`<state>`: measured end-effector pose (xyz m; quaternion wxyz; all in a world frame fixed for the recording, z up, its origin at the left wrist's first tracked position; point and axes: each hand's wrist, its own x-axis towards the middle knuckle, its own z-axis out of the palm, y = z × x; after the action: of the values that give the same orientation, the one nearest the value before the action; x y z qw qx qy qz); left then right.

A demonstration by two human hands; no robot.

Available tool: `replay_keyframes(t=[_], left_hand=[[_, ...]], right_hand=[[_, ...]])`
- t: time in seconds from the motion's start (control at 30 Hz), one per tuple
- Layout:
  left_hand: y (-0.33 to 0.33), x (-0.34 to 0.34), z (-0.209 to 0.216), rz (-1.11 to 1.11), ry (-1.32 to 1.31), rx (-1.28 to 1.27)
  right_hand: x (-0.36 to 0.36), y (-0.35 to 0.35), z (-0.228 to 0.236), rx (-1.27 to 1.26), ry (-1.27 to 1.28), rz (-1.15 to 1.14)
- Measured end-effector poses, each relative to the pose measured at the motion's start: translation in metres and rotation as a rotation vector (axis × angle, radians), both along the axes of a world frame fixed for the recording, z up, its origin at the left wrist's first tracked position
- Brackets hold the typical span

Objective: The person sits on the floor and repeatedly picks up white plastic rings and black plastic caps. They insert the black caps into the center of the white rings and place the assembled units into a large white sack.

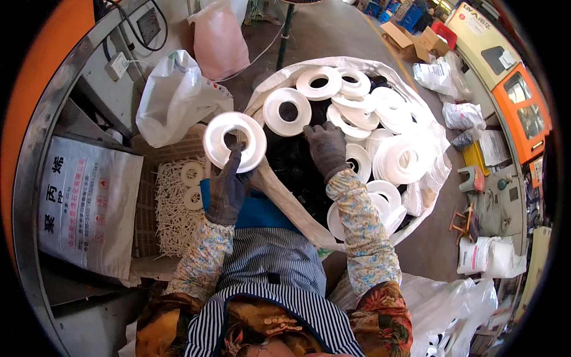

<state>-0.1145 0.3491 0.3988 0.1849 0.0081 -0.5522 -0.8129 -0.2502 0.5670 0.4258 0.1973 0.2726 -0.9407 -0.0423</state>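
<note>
Gloved left hand (228, 193) grips a white ring (215, 143) at ten o'clock — gloved right hand (326, 149) curls at two o'clock over a sack (281, 185) of similar rings (388, 159) — its grip I cannot tell

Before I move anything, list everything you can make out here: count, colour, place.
Open sack: one, white, right of centre
Black pieces: uncounted, black, inside that sack
Loose rings: many, white, overlapping atop those pieces
Held ring: one, white, left of the sack
Crate: one, brownish, left
Thin sticks: uncounted, white, inside the crate
Small rings: two visible, cream, on the sticks
Printed sack: one, pale grey, far left
Plastic bag: one, translucent white, beyond the crate
Pink bag: one, pink, behind it
Floor bags: several, mostly white, right
Cardboard box: one, brown, upper right
Left hand: one, grey-gloved, gripping the held ring
Right hand: one, grey-gloved, over the open sack
</note>
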Motion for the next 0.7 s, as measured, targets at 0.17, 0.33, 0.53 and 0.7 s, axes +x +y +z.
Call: replay_keyframes(t=[0.17,0.33,0.53,0.7], left_hand=[[-0.005,0.018,0.013,-0.383,-0.205,0.306],[0.002,0.039,-0.012,-0.404,0.259,-0.586],[0.018,0.054,-0.008,-0.623,0.211,-0.236],[0.026,0.064,0.027,-0.756,-0.428,0.521]], right_hand=[[0.051,0.006,0.048,-0.476,0.142,-0.058],[0.112,-0.003,0.045,-0.806,-0.386,0.212],[0.149,-0.002,0.037,-0.738,-0.301,0.158],[0.167,0.012,0.037,-0.516,-0.356,0.143]])
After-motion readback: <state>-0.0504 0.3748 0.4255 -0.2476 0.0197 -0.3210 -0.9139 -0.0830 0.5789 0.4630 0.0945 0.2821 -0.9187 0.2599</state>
